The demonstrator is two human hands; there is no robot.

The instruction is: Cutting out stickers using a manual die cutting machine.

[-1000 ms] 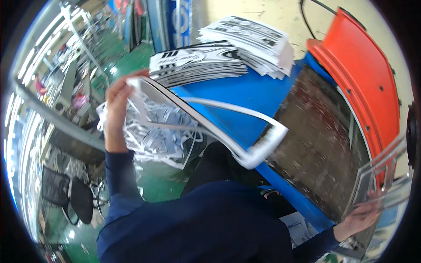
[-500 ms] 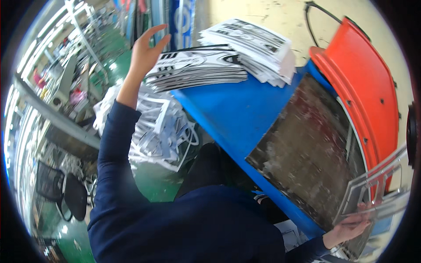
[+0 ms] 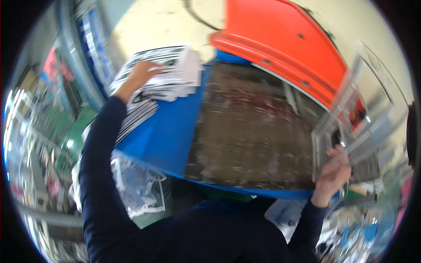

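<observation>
My left hand (image 3: 139, 79) reaches over a stack of printed black-and-white sheets (image 3: 164, 59). Its fingers lie a little apart at the top sheets, with nothing seen held between them. A second, lower pile of printed sheets (image 3: 137, 115) fans out under my left wrist. On the right, my right hand (image 3: 335, 173) is closed on the lower part of a clear plastic frame (image 3: 322, 147). The frame stands tilted up by the right edge of a worn brown board (image 3: 254, 140). Motion blurs the frame, and some of my fingers show through it.
A blue table (image 3: 164, 144) carries the sheets and the board. Behind the board rises a big orange machine cover (image 3: 280, 35), with a black cable (image 3: 197, 15) beside it. White paper scraps (image 3: 136, 184) lie below the table's left front.
My view has swung to the right. My left hand has moved from beyond the piles' left end onto the higher stack. My right hand still holds the frame, now more upright.
</observation>
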